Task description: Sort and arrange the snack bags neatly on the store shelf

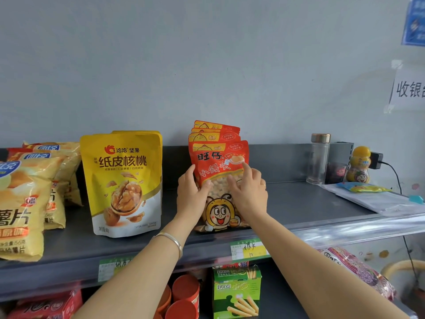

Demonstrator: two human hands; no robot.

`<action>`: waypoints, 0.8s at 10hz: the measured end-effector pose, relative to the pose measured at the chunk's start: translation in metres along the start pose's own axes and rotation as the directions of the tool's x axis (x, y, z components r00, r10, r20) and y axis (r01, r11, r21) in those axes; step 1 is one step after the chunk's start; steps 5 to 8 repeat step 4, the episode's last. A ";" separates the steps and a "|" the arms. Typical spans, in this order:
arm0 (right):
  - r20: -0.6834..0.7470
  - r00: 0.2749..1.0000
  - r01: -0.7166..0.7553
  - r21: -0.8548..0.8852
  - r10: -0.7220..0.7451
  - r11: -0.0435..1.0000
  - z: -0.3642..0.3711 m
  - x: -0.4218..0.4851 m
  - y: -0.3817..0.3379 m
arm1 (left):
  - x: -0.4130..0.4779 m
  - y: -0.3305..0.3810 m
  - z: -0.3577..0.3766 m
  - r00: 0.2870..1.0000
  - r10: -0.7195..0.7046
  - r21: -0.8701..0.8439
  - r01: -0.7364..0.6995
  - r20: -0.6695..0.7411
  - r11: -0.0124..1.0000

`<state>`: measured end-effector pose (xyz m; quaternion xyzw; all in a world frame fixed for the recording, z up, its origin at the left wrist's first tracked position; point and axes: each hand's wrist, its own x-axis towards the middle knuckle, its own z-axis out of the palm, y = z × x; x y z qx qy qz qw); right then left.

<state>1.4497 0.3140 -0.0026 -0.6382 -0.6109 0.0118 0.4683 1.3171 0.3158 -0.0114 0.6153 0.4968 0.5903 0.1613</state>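
A row of several red snack bags (217, 155) with a cartoon bee stands upright on the grey shelf (299, 203), one behind another. My left hand (192, 192) holds the left edge of the front bag, thumb across its face. My right hand (249, 189) lies on the bag's right side with fingers spread and the index finger pointing up at the label. To the left stand yellow walnut pouches (124, 183), and further left a stack of yellow potato chip bags (25, 203).
A glass bottle (318, 158), a yellow jar (360, 164), a power adapter with cord and a flat plastic packet (365, 188) sit at the shelf's right end. Below are a green biscuit box (236, 293), red cups (184, 293) and red packs. Price tags line the shelf edge.
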 end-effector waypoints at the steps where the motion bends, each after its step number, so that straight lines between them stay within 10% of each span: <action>1: -0.013 0.997 0.080 -0.029 -0.080 0.996 0.001 -0.001 -0.002 | 0.001 0.002 -0.005 0.996 0.084 0.058 -0.083 -0.011 0.995; 4: -0.083 0.960 0.256 -0.123 -0.267 0.959 -0.009 0.000 -0.019 | -0.002 0.019 -0.033 0.964 0.261 0.373 -0.258 0.043 0.891; 8: -0.083 0.960 0.256 -0.123 -0.267 0.959 -0.009 0.000 -0.019 | -0.002 0.019 -0.033 0.964 0.261 0.373 -0.258 0.043 0.891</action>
